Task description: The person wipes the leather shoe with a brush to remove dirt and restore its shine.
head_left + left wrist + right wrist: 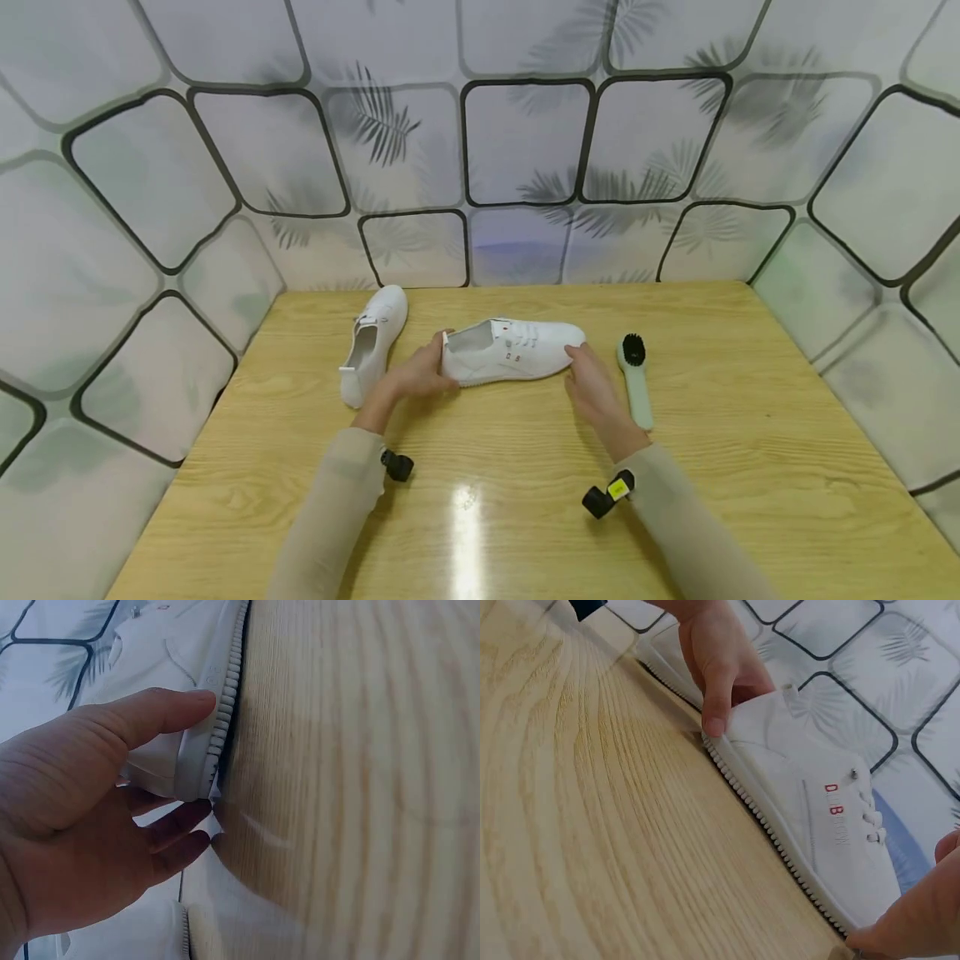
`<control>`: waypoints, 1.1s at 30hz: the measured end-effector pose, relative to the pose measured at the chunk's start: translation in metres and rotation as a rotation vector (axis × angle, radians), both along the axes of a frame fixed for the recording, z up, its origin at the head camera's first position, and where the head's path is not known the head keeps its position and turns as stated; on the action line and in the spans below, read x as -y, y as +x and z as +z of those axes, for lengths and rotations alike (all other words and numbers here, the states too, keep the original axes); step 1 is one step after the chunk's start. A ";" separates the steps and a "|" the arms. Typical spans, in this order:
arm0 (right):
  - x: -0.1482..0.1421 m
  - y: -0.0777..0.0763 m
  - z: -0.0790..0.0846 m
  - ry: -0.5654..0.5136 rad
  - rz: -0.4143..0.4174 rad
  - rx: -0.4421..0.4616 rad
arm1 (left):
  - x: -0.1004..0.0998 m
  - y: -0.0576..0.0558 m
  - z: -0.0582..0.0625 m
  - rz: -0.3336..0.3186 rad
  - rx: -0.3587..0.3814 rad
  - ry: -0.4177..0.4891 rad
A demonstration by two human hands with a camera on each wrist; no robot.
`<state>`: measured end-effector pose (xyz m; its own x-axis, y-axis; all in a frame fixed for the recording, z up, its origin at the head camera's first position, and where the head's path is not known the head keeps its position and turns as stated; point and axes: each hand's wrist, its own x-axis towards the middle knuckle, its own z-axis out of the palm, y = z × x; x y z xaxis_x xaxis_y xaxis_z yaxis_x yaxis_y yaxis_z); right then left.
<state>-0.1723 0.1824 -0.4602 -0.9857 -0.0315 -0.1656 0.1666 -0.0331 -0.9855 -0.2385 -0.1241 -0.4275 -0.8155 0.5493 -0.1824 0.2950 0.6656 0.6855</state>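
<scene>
A white lace-up shoe [525, 350] with red lettering on its side lies sideways between both hands, its sole close to the tabletop. My left hand [426, 371] grips the heel; in the left wrist view the thumb [169, 712] presses the sole's side edge and the other fingers go round behind the heel. At the toe, my right hand [596, 392] holds the front end, its thumb [900, 922] low against the sole edge in the right wrist view. The other white shoe [386, 321] lies to the left, toe pointing to the back wall.
Right of my right hand lies a pale green brush [637, 387] with black bristles. The wooden table [525, 467] meets a patterned fabric wall [525, 142] at the back, and similar walls rise on both sides.
</scene>
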 end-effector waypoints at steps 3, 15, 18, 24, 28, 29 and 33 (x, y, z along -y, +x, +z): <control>0.016 -0.007 0.019 -0.173 -0.101 0.159 | 0.000 0.005 0.000 0.014 -0.007 -0.034; 0.065 -0.058 0.017 0.022 0.033 0.183 | 0.019 0.047 0.012 0.114 -0.088 -0.173; 0.086 -0.063 0.017 0.139 0.117 0.167 | 0.026 0.058 0.016 0.178 -0.120 -0.219; 0.118 -0.072 0.017 0.120 0.193 0.158 | 0.031 0.073 0.018 0.253 -0.212 -0.279; 0.131 -0.077 0.018 0.110 0.224 0.162 | 0.031 0.083 0.019 0.297 -0.269 -0.296; 0.134 -0.078 0.018 0.102 0.230 0.160 | 0.031 0.084 0.019 0.308 -0.277 -0.300; 0.148 -0.081 0.016 0.075 0.234 0.151 | 0.031 0.088 0.017 0.341 -0.312 -0.304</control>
